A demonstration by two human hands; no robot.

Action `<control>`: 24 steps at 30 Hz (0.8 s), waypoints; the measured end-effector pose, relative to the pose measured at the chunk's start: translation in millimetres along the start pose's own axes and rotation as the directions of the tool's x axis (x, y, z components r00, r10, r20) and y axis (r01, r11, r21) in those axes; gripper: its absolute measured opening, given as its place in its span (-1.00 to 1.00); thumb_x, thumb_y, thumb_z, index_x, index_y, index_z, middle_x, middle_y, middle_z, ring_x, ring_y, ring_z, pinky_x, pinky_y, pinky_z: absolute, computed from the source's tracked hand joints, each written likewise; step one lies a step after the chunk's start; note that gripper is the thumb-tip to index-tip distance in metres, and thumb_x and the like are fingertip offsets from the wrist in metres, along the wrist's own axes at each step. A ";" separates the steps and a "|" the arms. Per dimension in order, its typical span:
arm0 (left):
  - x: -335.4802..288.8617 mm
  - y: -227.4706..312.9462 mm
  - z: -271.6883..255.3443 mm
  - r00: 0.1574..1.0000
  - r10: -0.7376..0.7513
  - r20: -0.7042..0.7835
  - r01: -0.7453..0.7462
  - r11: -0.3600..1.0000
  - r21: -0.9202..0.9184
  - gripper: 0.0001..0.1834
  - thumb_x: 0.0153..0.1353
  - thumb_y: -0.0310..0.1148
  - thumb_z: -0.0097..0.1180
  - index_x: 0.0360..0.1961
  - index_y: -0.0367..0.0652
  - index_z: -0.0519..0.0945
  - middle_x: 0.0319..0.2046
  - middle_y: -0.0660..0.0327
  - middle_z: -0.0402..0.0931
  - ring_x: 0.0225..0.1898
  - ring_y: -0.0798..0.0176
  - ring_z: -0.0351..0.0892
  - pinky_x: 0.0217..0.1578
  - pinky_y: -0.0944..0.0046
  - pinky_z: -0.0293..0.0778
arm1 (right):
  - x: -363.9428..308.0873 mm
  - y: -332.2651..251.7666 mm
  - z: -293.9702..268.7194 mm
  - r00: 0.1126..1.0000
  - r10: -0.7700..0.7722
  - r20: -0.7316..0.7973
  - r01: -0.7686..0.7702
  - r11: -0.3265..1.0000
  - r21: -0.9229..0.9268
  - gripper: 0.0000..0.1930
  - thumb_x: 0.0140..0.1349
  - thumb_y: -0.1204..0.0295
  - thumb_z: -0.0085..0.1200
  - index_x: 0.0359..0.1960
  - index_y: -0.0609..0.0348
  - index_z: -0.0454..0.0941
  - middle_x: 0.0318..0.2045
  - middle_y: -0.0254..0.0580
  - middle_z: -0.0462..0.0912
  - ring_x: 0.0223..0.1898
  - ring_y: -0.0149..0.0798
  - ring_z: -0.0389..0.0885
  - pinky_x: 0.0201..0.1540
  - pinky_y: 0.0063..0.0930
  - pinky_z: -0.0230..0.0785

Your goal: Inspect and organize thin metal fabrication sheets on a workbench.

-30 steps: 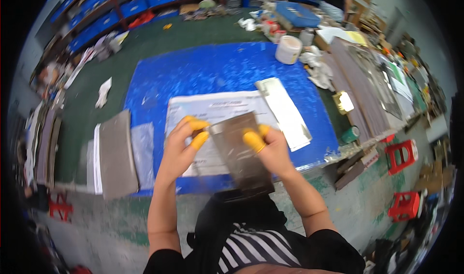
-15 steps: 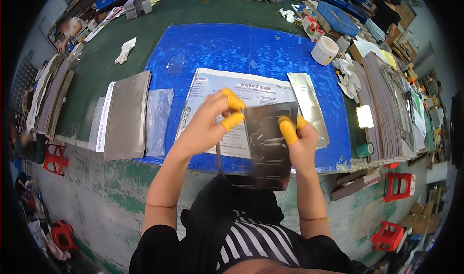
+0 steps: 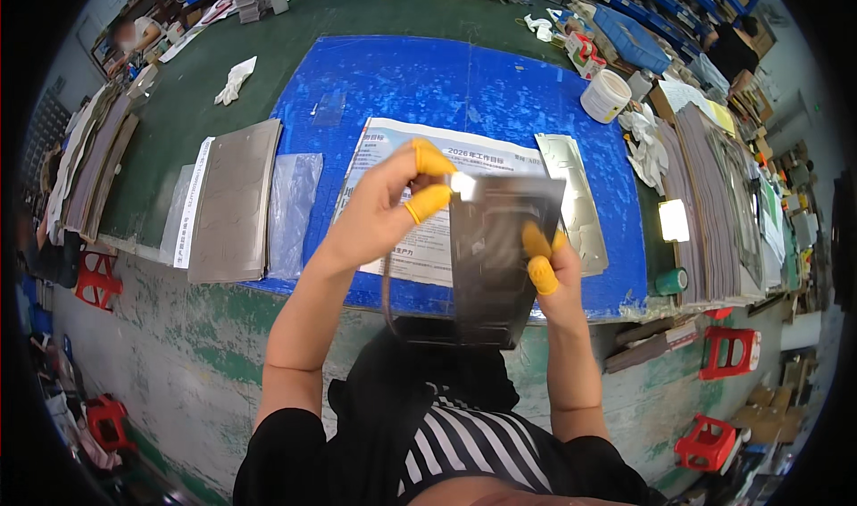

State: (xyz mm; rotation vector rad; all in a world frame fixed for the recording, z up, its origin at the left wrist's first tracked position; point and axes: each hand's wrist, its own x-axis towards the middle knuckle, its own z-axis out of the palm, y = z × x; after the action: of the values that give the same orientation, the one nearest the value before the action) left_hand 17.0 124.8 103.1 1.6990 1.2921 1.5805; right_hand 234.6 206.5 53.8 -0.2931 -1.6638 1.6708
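In front of me, over the table's near edge, a dark glossy embossed plate [image 3: 495, 274] is held up. My right hand [image 3: 561, 283], yellow finger cots on thumb and finger, grips its right edge. My left hand [image 3: 379, 207], with yellow cots too, is closed in a pinch at the plate's upper left corner. From there a thin see-through film [image 3: 387, 292] bows out leftward and curves back to the plate's lower edge. Behind lies a printed newspaper sheet [image 3: 491, 140], partly hidden by hands and plate. A silvery embossed plate [image 3: 576, 194] rests at its right side.
A blue mat [image 3: 393, 78] covers the table's middle. To the left lie grey-brown plates [image 3: 234, 207], a clear plastic sleeve [image 3: 296, 211] and a white glove [image 3: 236, 81]. A white tub [image 3: 605, 95], green tape roll [image 3: 671, 281] and stacked boards [image 3: 705, 194] stand on the right.
The film bows a little farther left from the plate. The plate's top has tipped slightly, and my right thumb has shifted lower along its edge. My left hand keeps its pinch.
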 end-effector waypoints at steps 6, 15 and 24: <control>17.9 -6.4 -11.1 0.986 -0.019 -0.166 0.037 0.994 0.103 -0.86 0.03 -0.55 0.02 -0.33 -0.27 0.47 -0.48 0.32 0.26 -0.46 0.43 0.17 -0.38 0.43 0.19 | -6.9 18.6 1.4 0.992 -0.116 -0.044 0.085 0.891 -0.446 -0.73 0.21 0.31 -0.07 -0.26 0.31 0.39 -0.64 -0.28 0.36 -0.62 -0.34 0.31 -0.51 -0.55 0.18; 19.6 1.6 9.8 0.838 0.392 -0.379 0.012 0.682 0.732 -0.57 -0.06 -0.43 0.17 -0.08 -0.15 0.46 -0.06 0.15 0.35 -0.03 0.05 0.32 -0.04 0.11 0.19 | 7.1 18.0 10.0 0.966 0.082 -0.247 -0.038 0.983 0.178 -0.71 0.28 0.35 -0.15 -0.04 0.26 0.31 -0.46 -0.51 0.36 -0.53 -0.66 0.18 -0.48 -0.81 0.03; -29.7 6.0 17.4 0.837 0.497 -0.228 -0.119 0.573 0.811 -0.70 -0.11 -0.46 0.19 -0.25 -0.18 0.55 -0.27 0.13 0.45 -0.20 0.08 0.42 -0.22 0.20 0.33 | 18.7 28.5 13.4 0.956 0.088 -0.281 -0.047 0.988 0.148 -0.73 0.28 0.37 -0.18 -0.07 0.28 0.34 -0.47 -0.51 0.36 -0.53 -0.66 0.17 -0.47 -0.80 0.03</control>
State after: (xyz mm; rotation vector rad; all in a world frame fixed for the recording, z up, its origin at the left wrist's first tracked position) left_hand 38.6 100.8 89.9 2.2607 2.2665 1.8168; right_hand 203.5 211.7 35.3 -0.5037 -1.3290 1.6949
